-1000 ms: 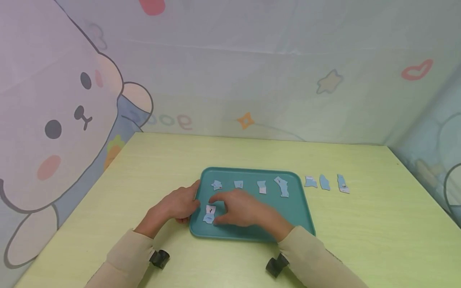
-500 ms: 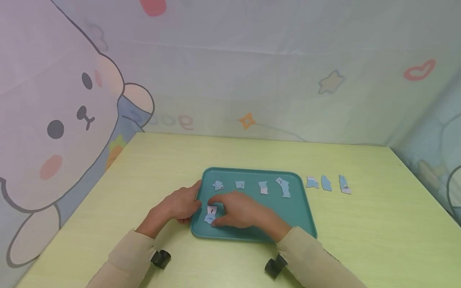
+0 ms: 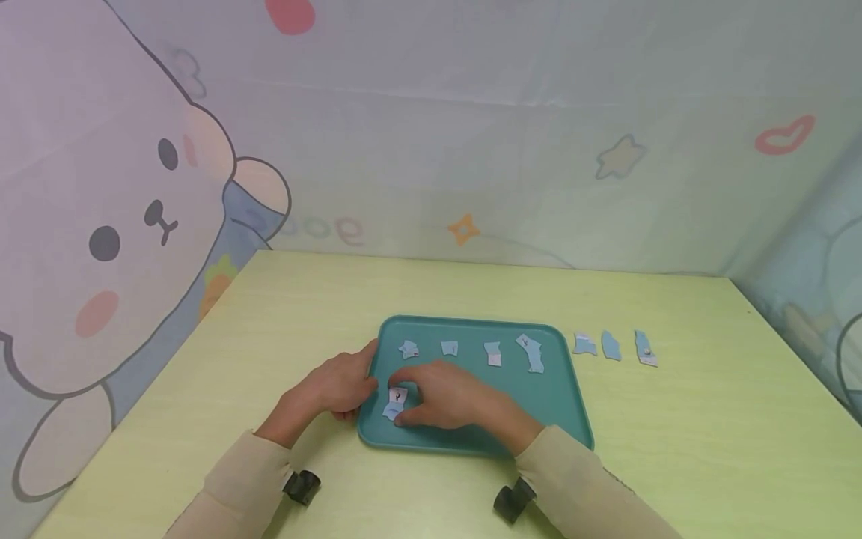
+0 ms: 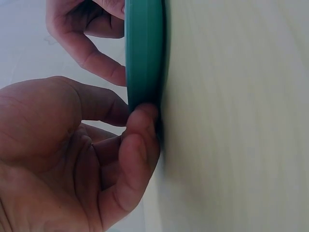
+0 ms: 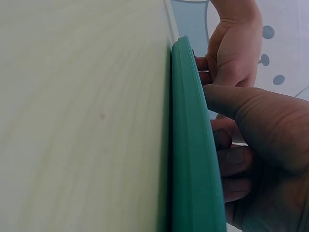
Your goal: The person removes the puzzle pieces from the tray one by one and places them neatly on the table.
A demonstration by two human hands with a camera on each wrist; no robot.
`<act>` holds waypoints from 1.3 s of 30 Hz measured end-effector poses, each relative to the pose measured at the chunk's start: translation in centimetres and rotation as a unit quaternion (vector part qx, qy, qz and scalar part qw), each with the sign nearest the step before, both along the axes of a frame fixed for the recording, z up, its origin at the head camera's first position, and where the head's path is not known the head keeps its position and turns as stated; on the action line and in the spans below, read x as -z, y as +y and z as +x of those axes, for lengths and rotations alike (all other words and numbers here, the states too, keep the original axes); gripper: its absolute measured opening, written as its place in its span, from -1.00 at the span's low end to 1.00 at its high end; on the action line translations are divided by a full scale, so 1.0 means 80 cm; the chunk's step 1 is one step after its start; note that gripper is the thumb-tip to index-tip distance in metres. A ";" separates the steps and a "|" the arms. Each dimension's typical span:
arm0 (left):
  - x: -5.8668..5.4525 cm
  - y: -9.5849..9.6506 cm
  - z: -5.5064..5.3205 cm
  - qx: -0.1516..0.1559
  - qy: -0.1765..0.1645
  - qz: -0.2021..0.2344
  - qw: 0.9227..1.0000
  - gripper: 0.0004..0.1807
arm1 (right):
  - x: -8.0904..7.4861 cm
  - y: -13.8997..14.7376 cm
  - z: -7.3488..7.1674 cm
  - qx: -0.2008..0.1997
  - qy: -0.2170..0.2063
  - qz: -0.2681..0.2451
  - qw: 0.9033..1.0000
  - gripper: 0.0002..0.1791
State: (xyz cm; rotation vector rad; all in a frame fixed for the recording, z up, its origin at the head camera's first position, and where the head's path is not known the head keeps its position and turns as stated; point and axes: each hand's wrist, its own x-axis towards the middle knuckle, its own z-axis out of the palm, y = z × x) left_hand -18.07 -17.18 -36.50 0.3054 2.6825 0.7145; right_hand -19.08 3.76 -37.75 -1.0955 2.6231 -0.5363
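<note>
A teal tray (image 3: 471, 438) lies on the table. My left hand (image 3: 345, 380) holds its left edge, the thumb at the rim and curled fingertips (image 4: 145, 118) low against its side in the left wrist view. Inside the tray at front left is a small, irregular light-blue and white puzzle piece (image 3: 394, 410) with a black mark. My right hand (image 3: 447, 395) reaches over the tray and spans this piece between index finger and thumb, one at its far edge, one at its near edge. The tray wall hides the piece from the right wrist view.
Along the tray's back lie several similar pieces, among them a small square one (image 3: 449, 348) and a long one (image 3: 533, 355). Right of the tray, on the pale table (image 3: 700, 434), are three more, the farthest right being a narrow piece (image 3: 644, 349). A printed cloth (image 3: 431, 135) hangs behind.
My right index finger and thumb have shifted slightly left, onto the edges of the front-left piece. My left hand stays on the tray's edge; the other pieces lie as before.
</note>
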 end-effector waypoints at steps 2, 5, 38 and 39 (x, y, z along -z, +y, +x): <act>-0.001 0.000 0.000 0.000 0.000 0.001 1.000 -0.21 | 0.000 0.000 0.001 0.002 -0.002 0.001 1.000 -0.44; -0.001 0.001 0.001 0.000 0.000 0.000 1.000 -0.21 | -0.001 0.000 0.001 0.003 -0.007 -0.002 1.000 -0.45; 0.000 0.001 0.001 -0.007 -0.005 -0.001 1.000 -0.21 | -0.031 0.026 -0.009 0.008 -0.044 -0.075 0.996 -0.43; -0.001 0.001 0.001 -0.006 -0.004 -0.001 1.000 -0.21 | -0.032 0.027 -0.009 0.012 -0.047 -0.074 0.996 -0.42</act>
